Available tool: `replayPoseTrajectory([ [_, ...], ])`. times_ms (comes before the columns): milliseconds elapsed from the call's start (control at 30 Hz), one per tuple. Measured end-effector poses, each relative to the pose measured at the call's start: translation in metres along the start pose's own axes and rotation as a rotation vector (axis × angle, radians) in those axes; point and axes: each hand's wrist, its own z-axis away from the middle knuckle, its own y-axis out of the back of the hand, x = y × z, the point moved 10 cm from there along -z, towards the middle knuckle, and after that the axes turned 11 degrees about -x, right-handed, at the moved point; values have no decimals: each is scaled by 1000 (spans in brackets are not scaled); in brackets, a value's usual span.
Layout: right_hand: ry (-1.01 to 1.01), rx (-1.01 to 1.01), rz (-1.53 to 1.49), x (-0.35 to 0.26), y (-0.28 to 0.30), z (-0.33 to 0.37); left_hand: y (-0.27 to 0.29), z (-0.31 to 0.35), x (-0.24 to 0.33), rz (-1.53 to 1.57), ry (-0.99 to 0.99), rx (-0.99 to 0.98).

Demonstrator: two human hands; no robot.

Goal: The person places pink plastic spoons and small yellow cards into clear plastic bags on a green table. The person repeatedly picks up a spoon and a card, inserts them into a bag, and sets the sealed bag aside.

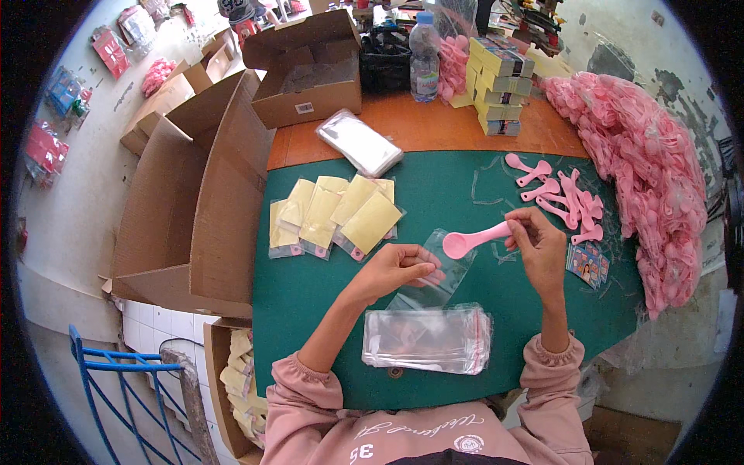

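Observation:
A clear plastic bag (447,283) is pinched in my left hand (401,267), its upper end tilted up over the green mat. By its handle, my right hand (537,242) grips a pink measuring spoon (463,244). The round bowl points left and sits at or over the bag's upper end; whether it is inside I cannot tell. Below my hands lies a stack of clear bags (426,339). Several loose pink spoons (570,194) lie beyond my right hand, with small printed cards (589,265) beside it. Packed bags with yellow cards (333,213) lie to the left.
A large heap of bagged pink spoons (632,155) covers the right edge. Yellow-edged card stacks (497,81) and a water bottle (424,62) stand at the back. Another bag stack (359,142) lies far left of centre. Open cardboard boxes (221,194) line the left side.

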Motion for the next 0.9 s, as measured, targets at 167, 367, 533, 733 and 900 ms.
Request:
replayPoseTrajectory([
  [167, 69, 22, -50, -8, 1, 3, 2, 1, -5, -28, 16, 9],
  [367, 80, -87, 16, -15, -12, 2, 7, 0, -1, -89, -7, 53],
  [533, 106, -133, -21, -16, -21, 2, -6, -5, -6, -71, 60, -23],
  [733, 110, 50, -147, -19, 1, 3, -6, -3, 4, -30, -25, -45],
  [900, 154, 43, 35, -23, 4, 3, -9, -1, 6, -41, 25, -57],
])
